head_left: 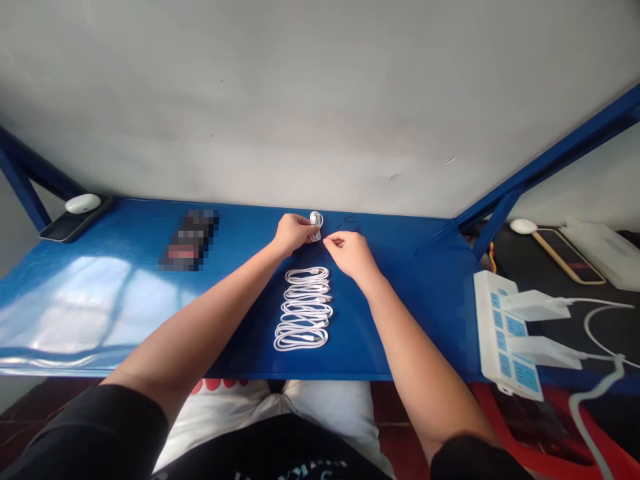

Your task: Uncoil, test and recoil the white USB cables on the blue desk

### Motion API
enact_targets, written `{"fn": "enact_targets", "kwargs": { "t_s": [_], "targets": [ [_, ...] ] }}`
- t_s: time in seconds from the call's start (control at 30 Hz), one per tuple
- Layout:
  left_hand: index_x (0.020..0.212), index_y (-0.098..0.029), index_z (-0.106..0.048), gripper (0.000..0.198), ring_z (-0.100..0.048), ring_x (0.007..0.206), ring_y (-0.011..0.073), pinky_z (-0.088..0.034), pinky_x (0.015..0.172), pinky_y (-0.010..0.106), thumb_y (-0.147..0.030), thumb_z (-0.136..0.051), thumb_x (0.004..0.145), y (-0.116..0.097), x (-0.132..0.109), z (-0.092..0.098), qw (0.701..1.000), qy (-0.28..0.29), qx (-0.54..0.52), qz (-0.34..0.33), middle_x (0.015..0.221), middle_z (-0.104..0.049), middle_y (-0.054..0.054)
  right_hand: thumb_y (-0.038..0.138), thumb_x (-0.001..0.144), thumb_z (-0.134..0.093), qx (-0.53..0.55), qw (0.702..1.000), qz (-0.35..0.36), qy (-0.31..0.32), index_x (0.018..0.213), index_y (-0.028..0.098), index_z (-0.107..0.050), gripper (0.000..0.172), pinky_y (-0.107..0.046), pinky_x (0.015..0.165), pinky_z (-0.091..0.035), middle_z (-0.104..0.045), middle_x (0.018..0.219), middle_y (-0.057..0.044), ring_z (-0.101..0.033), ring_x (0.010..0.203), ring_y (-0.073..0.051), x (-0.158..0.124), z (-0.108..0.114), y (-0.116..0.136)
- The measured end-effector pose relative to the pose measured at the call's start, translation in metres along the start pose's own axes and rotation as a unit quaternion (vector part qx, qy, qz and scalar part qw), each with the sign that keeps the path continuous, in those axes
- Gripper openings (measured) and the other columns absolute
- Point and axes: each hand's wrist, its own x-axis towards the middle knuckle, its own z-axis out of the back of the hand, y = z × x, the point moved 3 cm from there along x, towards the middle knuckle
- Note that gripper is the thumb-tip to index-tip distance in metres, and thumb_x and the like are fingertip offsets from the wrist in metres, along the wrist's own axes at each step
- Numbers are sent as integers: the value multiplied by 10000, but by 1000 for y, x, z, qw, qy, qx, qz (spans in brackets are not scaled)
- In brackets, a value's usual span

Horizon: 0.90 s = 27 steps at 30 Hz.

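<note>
A small coiled white cable (316, 220) is pinched in the fingers of my left hand (295, 233), near the back of the blue table (410, 320). Just to its right is my right hand (349, 250), thumb and fingertips pressed together; whatever they hold, if anything, is too small to make out. Nearer to me, several coiled white cables (305, 310) lie in a column, close against or overlapping one another.
A white power strip (493, 333) with two plugged-in adapters sits at the right edge. On the left are a pixelated dark item (190, 240) and a phone (70, 223) bearing a white oval object (83, 203). Another phone (570, 257) lies far right.
</note>
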Motion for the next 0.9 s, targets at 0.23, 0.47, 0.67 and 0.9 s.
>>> {"fn": "enact_targets", "kwargs": {
  "t_s": [0.23, 0.47, 0.67, 0.9],
  "targets": [
    [753, -176, -662, 258, -664, 976, 324, -465, 795, 356, -255, -869, 620, -25, 15, -15, 962, -93, 235, -99, 826, -690, 127, 227, 868, -638, -23, 1000, 8, 2, 811, 198, -777, 153, -346, 767, -544, -800, 863, -79, -738, 788, -233, 2, 1, -4],
    [576, -182, -647, 400, -555, 632, 203, -380, 663, 327, -466, -681, 855, -21, 3, -2, 942, -25, 299, -151, 578, -593, 77, 256, 856, -674, 14, 999, 0, 39, 853, 190, -780, 125, -337, 790, -545, -799, 903, -74, -732, 819, -215, -1, 4, 0],
    [786, -210, -808, 243, -548, 631, 174, -362, 621, 296, -433, -721, 828, -12, -51, 37, 945, 93, 244, -196, 750, -739, 68, 383, 776, -790, 26, 974, -2, 224, 846, 214, -798, 183, -291, 610, -508, -781, 804, -48, -701, 704, -197, -11, 6, 7],
    [832, -264, -839, 129, -608, 683, 184, -411, 648, 286, -310, -719, 825, 3, -87, 44, 909, 171, 286, -250, 857, -753, 65, 331, 837, -701, -28, 971, 26, 237, 760, 228, -798, 161, -283, 561, -444, -770, 758, -24, -658, 652, -177, -12, 3, 10]
  ]
}}
